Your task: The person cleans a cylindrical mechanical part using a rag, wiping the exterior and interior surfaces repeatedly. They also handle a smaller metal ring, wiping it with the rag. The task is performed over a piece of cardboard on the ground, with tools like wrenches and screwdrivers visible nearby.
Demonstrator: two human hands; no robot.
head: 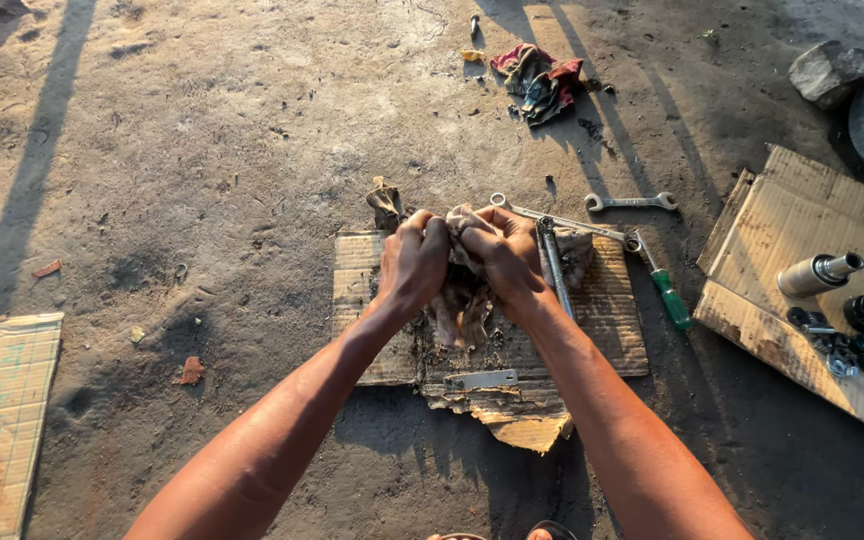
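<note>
- While both hands work over the cardboard (607,330), the left hand (414,262) and right hand (509,258) are clenched on one dirty rag (462,300) — knuckles nearly touching.
- Rag hangs between them, its tail reaching the cardboard.
- Just right of the right hand: wrenches (554,262) and a green-handled screwdriver (664,290).
- Farther up the dirt ground (202,150) — a coloured cloth (540,80).
- Metal parts (820,274) sit well apart, on another cardboard sheet at right.
</note>
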